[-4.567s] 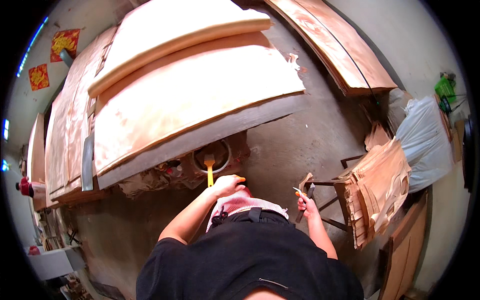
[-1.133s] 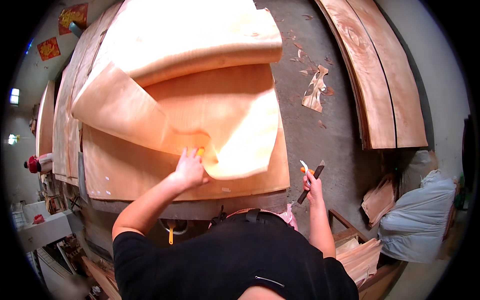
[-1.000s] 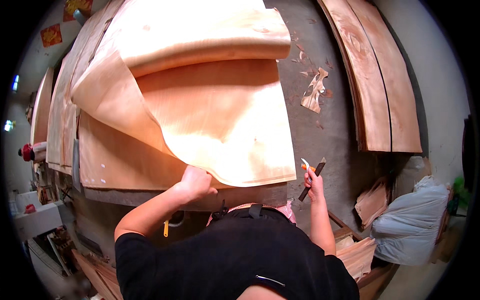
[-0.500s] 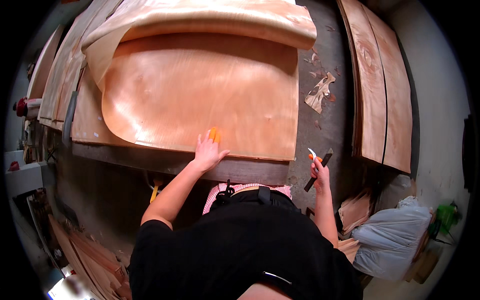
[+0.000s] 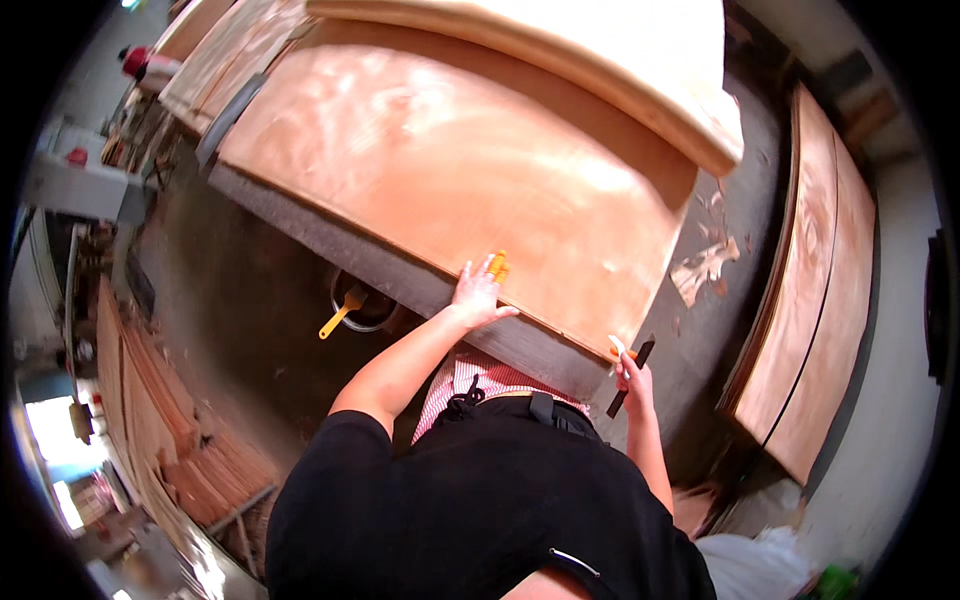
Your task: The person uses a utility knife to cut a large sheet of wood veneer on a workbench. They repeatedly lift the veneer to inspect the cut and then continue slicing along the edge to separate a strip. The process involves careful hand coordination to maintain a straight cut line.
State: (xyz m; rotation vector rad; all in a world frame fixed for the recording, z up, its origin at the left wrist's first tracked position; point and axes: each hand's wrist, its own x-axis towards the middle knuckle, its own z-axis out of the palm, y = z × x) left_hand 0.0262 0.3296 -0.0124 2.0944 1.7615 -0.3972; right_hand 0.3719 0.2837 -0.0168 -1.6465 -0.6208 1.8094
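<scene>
A wide sheet of reddish-brown wood veneer [image 5: 440,170] lies on a stack with a dark grey front side [image 5: 330,225]. Its far part is lifted and rolled over into a pale curl [image 5: 560,45]. My left hand [image 5: 480,298] rests on the sheet's near edge, fingers spread, with orange covers on some fingertips. Close to the near right corner, my right hand [image 5: 633,378] is closed around a flat dark bar [image 5: 615,404]. A slim white piece [image 5: 617,344] also sticks out of that hand; its kind is unclear.
A yellow-handled brush or scraper [image 5: 342,314] sits in a round pot below the stack. Another veneer stack [image 5: 800,290] stands at right, with torn scraps [image 5: 704,270] on the floor between. More wood sheets [image 5: 150,390] lean at lower left.
My view has turned, so the stack now slants down to the right. The sheet's raised left curve no longer shows. My right hand has come closer to the sheet's near right corner.
</scene>
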